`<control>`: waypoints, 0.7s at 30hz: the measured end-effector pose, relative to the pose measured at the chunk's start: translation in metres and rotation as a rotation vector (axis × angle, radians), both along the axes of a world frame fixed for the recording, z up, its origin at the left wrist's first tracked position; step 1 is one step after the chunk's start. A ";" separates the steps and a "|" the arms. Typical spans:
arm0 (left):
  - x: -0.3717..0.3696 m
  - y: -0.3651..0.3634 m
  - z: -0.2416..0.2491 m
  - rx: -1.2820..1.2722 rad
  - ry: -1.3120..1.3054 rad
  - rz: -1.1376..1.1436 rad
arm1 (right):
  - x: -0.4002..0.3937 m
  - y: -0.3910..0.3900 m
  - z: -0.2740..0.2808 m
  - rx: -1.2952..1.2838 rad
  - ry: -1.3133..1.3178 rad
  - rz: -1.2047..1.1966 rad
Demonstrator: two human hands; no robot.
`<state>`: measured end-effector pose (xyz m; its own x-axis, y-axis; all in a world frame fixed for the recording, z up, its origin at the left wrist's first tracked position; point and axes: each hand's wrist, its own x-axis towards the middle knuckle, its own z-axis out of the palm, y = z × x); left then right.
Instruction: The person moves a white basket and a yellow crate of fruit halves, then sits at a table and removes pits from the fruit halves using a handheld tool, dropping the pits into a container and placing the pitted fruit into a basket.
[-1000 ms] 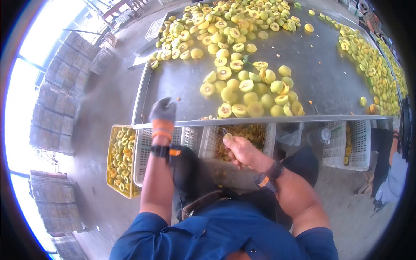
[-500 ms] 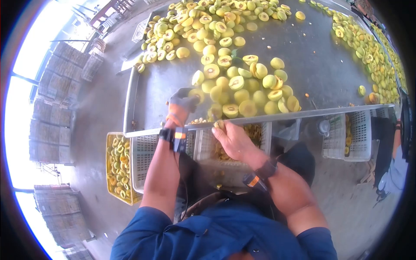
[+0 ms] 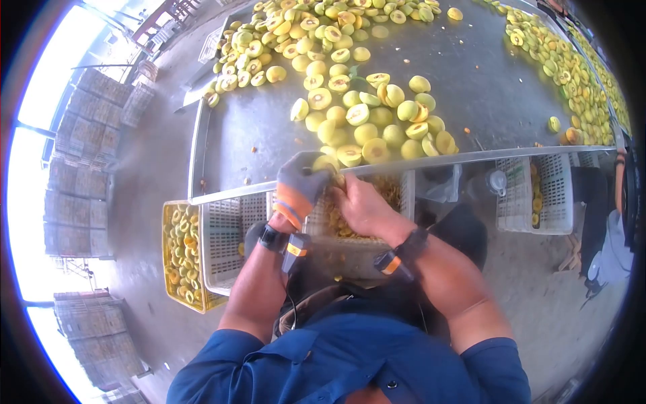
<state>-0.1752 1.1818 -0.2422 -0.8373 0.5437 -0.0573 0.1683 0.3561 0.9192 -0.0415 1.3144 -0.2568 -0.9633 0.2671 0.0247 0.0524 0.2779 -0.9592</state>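
Observation:
My left hand point(image 3: 301, 183), in a grey glove with an orange cuff, grips a yellow fruit point(image 3: 326, 163) at the near edge of the metal table point(image 3: 256, 145). My bare right hand point(image 3: 360, 205) presses against the same fruit from the right. Its fingers are curled around what looks like a small tool, mostly hidden. Both hands meet over a white crate point(image 3: 321, 232) holding brownish pits. A heap of halved yellow fruit point(image 3: 377, 124) lies on the table just beyond the hands.
A yellow crate point(image 3: 176, 252) of cut halves sits on the floor at the left, with a white crate point(image 3: 225, 222) beside it. Another white crate point(image 3: 538, 195) hangs at the right. More fruit point(image 3: 316, 27) covers the far table. Another person point(image 3: 609, 249) stands at the right edge.
My left hand reached onto the table, took a fruit and drew it back to the edge. My right hand rose from over the pit crate to meet it.

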 end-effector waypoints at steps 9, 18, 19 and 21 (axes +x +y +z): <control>-0.005 -0.001 0.013 -0.099 0.157 -0.067 | -0.006 0.004 -0.005 -0.101 -0.044 0.083; 0.000 -0.002 0.013 -0.034 0.183 -0.053 | -0.001 0.007 0.011 -0.449 -0.136 0.108; 0.000 -0.001 0.013 -0.013 0.232 -0.054 | -0.002 0.013 0.019 -0.763 -0.258 0.219; 0.002 0.001 0.010 0.081 0.179 -0.057 | 0.000 0.009 0.016 -0.787 -0.203 0.187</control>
<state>-0.1733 1.1830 -0.2322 -0.7980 0.5873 0.1350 0.3489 0.2677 0.8981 -0.0414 1.3231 -0.2404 -0.9592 -0.0304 -0.2812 0.2646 -0.4481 -0.8539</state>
